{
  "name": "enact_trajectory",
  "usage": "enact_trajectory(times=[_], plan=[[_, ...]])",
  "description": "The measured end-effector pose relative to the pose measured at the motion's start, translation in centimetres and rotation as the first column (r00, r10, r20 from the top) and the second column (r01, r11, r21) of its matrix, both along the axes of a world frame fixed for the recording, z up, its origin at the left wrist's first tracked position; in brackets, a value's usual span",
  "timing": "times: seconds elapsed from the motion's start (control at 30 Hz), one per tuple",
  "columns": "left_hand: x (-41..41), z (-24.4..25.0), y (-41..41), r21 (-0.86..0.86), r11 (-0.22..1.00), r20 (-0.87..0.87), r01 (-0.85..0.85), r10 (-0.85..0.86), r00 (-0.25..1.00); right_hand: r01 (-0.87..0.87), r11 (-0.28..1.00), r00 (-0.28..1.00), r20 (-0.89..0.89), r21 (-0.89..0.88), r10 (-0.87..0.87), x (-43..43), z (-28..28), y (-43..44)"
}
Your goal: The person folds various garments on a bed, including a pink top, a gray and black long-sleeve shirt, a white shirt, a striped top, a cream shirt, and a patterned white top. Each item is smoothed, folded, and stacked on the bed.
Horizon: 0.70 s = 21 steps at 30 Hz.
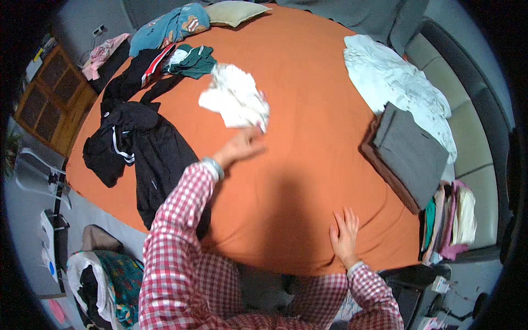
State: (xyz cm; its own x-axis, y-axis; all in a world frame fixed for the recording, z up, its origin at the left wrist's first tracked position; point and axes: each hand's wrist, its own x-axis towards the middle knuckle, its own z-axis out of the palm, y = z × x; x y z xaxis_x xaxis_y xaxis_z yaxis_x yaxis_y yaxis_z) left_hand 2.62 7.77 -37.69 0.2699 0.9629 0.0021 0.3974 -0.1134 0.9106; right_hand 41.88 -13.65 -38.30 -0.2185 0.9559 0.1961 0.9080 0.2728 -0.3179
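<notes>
My left hand [243, 146] reaches forward over an orange bed sheet [305, 103], at the near edge of a crumpled white cloth [237, 101]; whether its fingers grip the cloth is not clear. Flat on the sheet near the bed's front edge rests my right hand [345, 235], fingers spread and holding nothing. To the left of my left arm lies a black garment with white stripes [156, 152]. Beyond it are black clothing with a red and white stripe [132, 78] and a green and white garment [192, 62].
A folded grey cloth [412, 152] lies on a brown one at the right, by a rumpled white printed fabric [392, 78]. Folded clothes [449, 222] stand at the near right corner. A cream pillow [237, 12] and blue bundle [173, 27] are at the back. A filled laundry container [107, 284] is lower left.
</notes>
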Motion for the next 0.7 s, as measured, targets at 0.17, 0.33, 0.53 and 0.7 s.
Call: enact_trajectory(times=[0.17, 0.33, 0.53, 0.7], plan=[[8.8, 4.1, -19.5, -0.071, 0.663, -0.005, 0.746, -0.748, 0.664, 0.02, 0.999, 0.987, -0.162, 0.038, -0.013, 0.0, -0.2, 0.4], [10.6, 5.1, -26.9, -0.244, 0.893, 0.145, 0.378, -0.352, 0.925, 0.045, 0.961, 0.535, -0.806, -0.272, -0.253, -0.1, -1.6, -0.8], [13.5, 4.7, -28.1, 0.065, 0.996, -0.194, -0.063, 0.074, 0.978, 0.162, 0.968, 0.595, -0.763, -0.191, -0.25, -0.7, 3.1, -6.2], [11.5, 4.7, -28.1, 0.153, 0.988, -0.491, 0.033, 0.047, 0.87, 0.28, 0.96, 0.287, -0.952, -0.026, -0.11, 0.5, 14.7, -7.4]])
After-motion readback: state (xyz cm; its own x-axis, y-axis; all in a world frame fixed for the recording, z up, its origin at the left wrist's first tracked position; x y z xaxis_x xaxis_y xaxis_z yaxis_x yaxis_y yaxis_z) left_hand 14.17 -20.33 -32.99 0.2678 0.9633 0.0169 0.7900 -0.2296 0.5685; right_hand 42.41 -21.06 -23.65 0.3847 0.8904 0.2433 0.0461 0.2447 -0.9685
